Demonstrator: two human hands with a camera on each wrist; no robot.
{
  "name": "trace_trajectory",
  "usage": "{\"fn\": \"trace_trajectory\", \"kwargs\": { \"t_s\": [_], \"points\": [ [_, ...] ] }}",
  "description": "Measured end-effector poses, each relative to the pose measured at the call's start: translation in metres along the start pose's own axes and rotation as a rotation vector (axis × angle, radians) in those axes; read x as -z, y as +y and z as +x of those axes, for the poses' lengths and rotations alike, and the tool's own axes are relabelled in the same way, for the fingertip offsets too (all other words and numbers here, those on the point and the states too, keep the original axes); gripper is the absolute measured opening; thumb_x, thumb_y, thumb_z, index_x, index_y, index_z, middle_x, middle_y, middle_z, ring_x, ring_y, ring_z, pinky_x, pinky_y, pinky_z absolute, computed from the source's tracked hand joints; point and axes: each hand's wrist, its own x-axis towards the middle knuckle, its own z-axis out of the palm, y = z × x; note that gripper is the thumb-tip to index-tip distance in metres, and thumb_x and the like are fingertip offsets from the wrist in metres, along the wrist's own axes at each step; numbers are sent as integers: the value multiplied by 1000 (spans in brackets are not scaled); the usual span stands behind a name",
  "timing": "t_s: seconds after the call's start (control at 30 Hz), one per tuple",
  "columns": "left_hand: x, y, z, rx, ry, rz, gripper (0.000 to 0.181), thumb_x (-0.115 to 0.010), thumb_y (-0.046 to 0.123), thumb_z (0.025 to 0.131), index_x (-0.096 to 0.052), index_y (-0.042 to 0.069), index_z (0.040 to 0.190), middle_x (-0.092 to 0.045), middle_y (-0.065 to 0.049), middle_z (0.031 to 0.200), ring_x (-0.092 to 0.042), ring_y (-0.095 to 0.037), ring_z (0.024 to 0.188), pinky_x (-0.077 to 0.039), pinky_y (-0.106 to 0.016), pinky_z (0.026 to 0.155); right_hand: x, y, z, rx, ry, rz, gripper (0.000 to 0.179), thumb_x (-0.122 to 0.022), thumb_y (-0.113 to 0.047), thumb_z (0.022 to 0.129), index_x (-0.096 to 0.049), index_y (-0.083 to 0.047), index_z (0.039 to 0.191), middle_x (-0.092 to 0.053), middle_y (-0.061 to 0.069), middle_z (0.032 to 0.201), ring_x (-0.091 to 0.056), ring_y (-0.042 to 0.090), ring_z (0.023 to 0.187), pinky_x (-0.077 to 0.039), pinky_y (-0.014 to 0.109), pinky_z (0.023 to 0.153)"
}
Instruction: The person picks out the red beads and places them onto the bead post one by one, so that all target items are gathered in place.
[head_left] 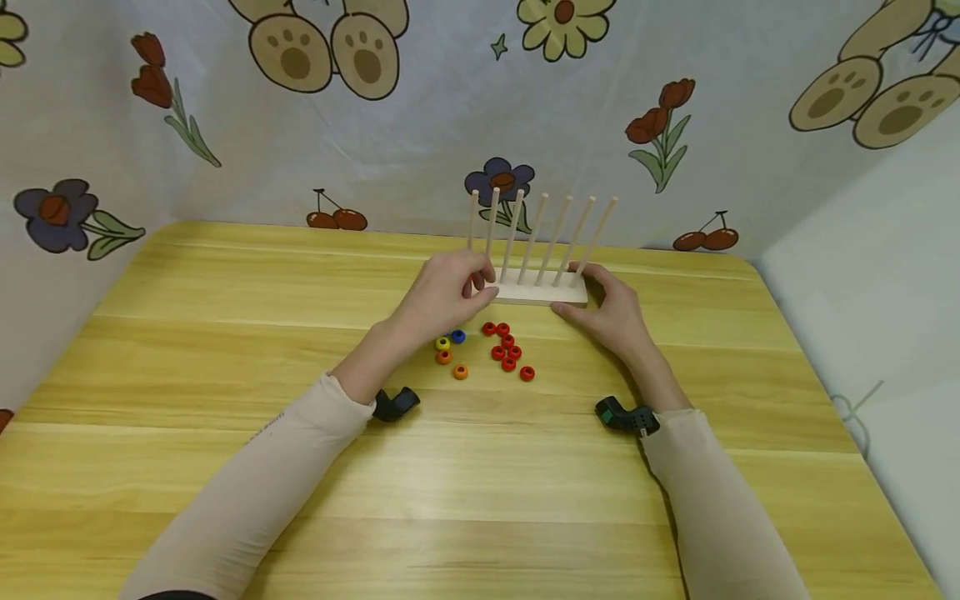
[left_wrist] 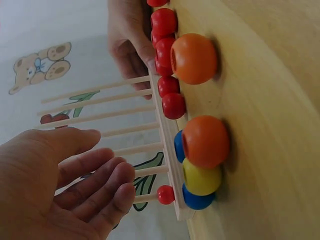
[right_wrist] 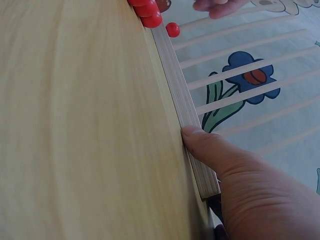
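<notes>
A wooden peg rack [head_left: 536,293] with several upright pegs stands on the table. Its right end is held by my right hand [head_left: 617,315], the thumb [right_wrist: 210,147] pressed along the front edge of the base. My left hand [head_left: 450,290] hovers at the rack's left end, fingers loosely bent and thumb apart, with nothing between them. Low on the leftmost peg sits a red bead [left_wrist: 166,194], by the base. The other pegs carry no beads.
In front of the rack lie several loose red beads [head_left: 508,364], two orange beads [head_left: 461,372], a yellow bead [head_left: 442,343] and blue beads [head_left: 458,337]. A patterned cloth [head_left: 420,150] hangs behind the table [head_left: 480,517].
</notes>
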Motion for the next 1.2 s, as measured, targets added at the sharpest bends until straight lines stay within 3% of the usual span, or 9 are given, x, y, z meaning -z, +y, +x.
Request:
{"fn": "trace_trajectory", "kwargs": {
  "t_s": [0.17,0.33,0.47,0.7,0.9,1.2],
  "points": [
    [-4,-2,0,29,-124,9,10,-75,17,99,-75,7,100,-71,-4,88,-62,-18,77,-53,-30,70,0,0,0,2,5,11,68,-86,-35,89,-59,-17,148,-57,12,153,-43,32,151,-32,53,125],
    [-9,-7,-2,-7,-238,55,12,-76,20,98,-76,8,96,-71,-2,85,-63,-17,78,-53,-30,72,0,0,0,-8,-1,9,69,-86,-36,89,-58,-15,148,-56,12,154,-42,33,152,-30,54,126],
    [-13,-8,-3,-33,-290,99,13,-78,20,97,-75,8,96,-71,-3,88,-62,-18,82,-53,-33,78,0,0,0,-12,-1,6,68,-86,-36,90,-58,-15,149,-56,12,154,-42,33,152,-30,54,126],
    [-19,-2,-5,-52,-354,133,12,-81,19,94,-76,8,99,-66,-8,96,-60,-19,85,-51,-33,79,-1,0,0,-6,-2,14,68,-86,-36,89,-59,-15,148,-57,13,153,-44,33,151,-32,53,125],
    [-23,2,-6,-83,-363,136,10,-81,14,94,-76,9,100,-66,-8,95,-58,-19,84,-50,-32,77,1,-2,1,2,6,13,68,-87,-34,89,-59,-13,147,-58,14,152,-44,34,150,-31,53,125],
    [-24,3,-7,-46,-380,96,10,-81,9,93,-75,8,101,-67,-7,99,-62,-17,83,-53,-27,76,0,0,0,11,1,10,68,-86,-33,89,-59,-13,148,-58,14,153,-44,34,150,-32,53,125]
  ]
}}
